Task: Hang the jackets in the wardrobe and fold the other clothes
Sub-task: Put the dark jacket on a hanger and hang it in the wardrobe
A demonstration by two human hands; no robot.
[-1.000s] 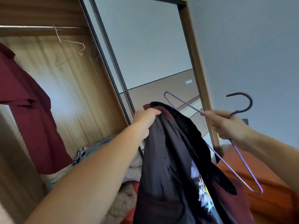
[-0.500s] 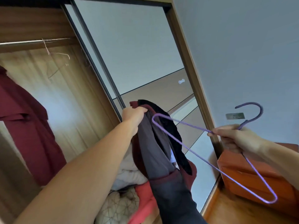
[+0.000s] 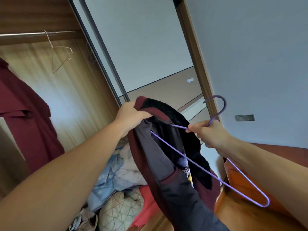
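Jacket (image 3: pixel 168 164), dark red with grey lining and a black fleecy collar, hangs in the middle of the view, in front of the open wardrobe (image 3: pixel 70 90). Left hand (image 3: pixel 131 114) grips its collar edge at 12 o'clock of the garment. Right hand (image 3: pixel 210 132), at 3 o'clock, pinches the purple wire hanger (image 3: pixel 200 169) below its hook; one hanger end goes inside the jacket. At 9 o'clock a dark red garment (image 3: pixel 21 114) hangs from the rail (image 3: pixel 33 34). Mixed clothes (image 3: pixel 116 177) lie at 6 o'clock.

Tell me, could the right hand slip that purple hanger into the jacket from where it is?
Probably yes. The right hand grips the purple hanger, one end already inside the jacket, whose collar the left hand holds up.
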